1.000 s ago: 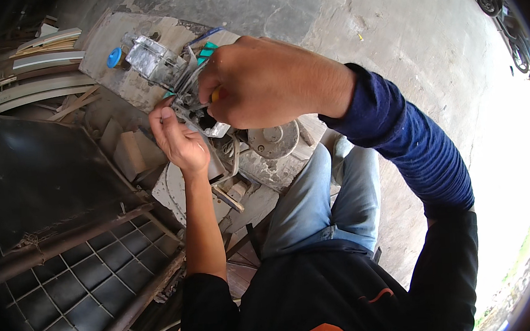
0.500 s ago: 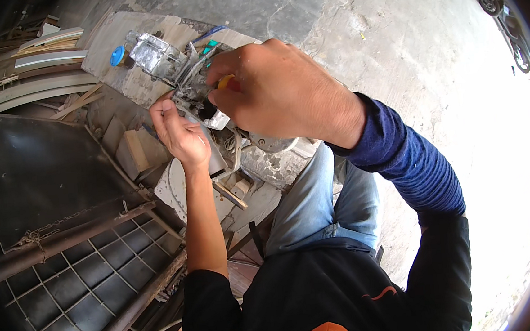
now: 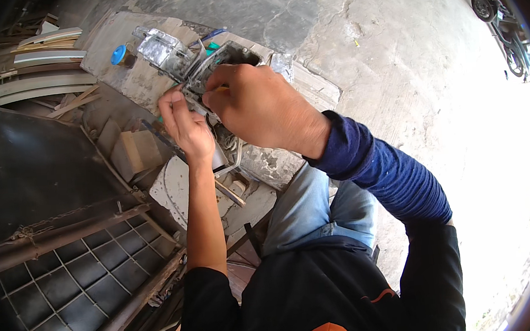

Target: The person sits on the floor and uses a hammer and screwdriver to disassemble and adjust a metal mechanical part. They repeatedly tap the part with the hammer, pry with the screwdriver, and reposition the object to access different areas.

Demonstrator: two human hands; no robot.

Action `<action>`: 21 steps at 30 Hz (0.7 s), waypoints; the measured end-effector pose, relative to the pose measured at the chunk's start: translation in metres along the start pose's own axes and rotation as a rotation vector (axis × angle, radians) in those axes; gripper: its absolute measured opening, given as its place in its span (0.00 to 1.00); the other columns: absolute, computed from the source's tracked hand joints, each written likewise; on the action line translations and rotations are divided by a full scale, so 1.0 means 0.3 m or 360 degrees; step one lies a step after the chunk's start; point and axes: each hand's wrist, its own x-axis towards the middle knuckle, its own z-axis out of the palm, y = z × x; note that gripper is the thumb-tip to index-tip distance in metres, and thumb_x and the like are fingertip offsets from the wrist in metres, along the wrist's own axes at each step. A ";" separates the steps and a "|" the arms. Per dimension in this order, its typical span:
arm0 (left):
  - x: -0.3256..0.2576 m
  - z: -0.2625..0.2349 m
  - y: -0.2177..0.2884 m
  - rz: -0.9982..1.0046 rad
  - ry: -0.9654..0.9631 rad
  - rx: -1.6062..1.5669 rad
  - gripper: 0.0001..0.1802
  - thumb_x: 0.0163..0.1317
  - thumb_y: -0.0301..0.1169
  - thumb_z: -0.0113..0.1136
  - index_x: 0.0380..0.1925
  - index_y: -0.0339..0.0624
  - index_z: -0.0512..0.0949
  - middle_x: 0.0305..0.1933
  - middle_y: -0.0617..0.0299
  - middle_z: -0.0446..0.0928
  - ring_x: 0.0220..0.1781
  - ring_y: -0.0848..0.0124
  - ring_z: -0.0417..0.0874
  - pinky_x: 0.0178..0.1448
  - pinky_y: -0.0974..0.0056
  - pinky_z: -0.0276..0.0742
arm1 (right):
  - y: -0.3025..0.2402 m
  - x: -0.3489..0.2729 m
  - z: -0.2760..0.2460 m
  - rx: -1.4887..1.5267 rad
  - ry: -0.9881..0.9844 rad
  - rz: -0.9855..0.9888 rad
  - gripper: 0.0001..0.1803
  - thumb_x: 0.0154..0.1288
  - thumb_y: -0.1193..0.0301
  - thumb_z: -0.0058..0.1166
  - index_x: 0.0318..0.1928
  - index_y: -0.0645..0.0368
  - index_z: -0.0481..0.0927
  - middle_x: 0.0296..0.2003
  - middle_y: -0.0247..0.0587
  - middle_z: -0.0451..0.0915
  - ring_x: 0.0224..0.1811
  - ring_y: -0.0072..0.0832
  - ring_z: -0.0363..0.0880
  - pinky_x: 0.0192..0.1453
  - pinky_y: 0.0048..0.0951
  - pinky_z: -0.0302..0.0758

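A worn grey metal machine housing [image 3: 161,51], paint-spattered and with an opened-up hollow section [image 3: 237,52], sits on the bench in front of me. My right hand [image 3: 266,106] is closed over its near side, gripping a small tool with a yellow-orange handle [image 3: 221,88]; the tool's working end is hidden. Beside it, my left hand [image 3: 187,125] has its fingers curled together against the housing's left edge. What those fingers pinch is hidden from view. Just below the hands a pale cord [image 3: 233,158] loops down.
A blue-lidded jar [image 3: 119,55] stands at the bench's far left. Curved wooden strips [image 3: 34,84] are stacked beyond it. Left of me are a dark panel [image 3: 34,165] and a metal grid [image 3: 68,274]. A wooden block [image 3: 136,152] lies near the bench. Motorbikes [image 3: 483,5] stand far right.
My right hand has moved left and slightly down, uncovering the housing's hollow section. My left hand has shifted slightly right and stays against the housing.
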 end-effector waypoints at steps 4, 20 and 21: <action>0.000 0.006 0.007 -0.0003 -0.0038 0.0047 0.13 0.73 0.38 0.47 0.42 0.40 0.72 0.29 0.73 0.63 0.22 0.87 0.50 0.20 0.76 0.44 | -0.014 -0.006 0.003 0.0198 -0.0091 0.0149 0.13 0.64 0.69 0.48 0.40 0.67 0.80 0.24 0.56 0.80 0.30 0.48 0.82 0.36 0.42 0.78; 0.014 0.002 0.003 -0.0086 -0.0065 0.0036 0.12 0.73 0.40 0.46 0.41 0.42 0.71 0.28 0.75 0.59 0.22 0.86 0.51 0.23 0.75 0.49 | 0.036 0.006 0.033 -0.0318 0.0109 -0.0578 0.12 0.56 0.70 0.51 0.27 0.68 0.81 0.29 0.55 0.81 0.31 0.47 0.83 0.35 0.39 0.82; 0.012 0.001 0.003 -0.0079 -0.0064 0.0058 0.12 0.73 0.40 0.46 0.41 0.42 0.71 0.28 0.75 0.59 0.23 0.86 0.51 0.24 0.75 0.49 | 0.018 0.005 0.020 -0.0283 0.0055 -0.0461 0.12 0.57 0.71 0.51 0.26 0.69 0.81 0.29 0.55 0.81 0.31 0.47 0.84 0.36 0.39 0.82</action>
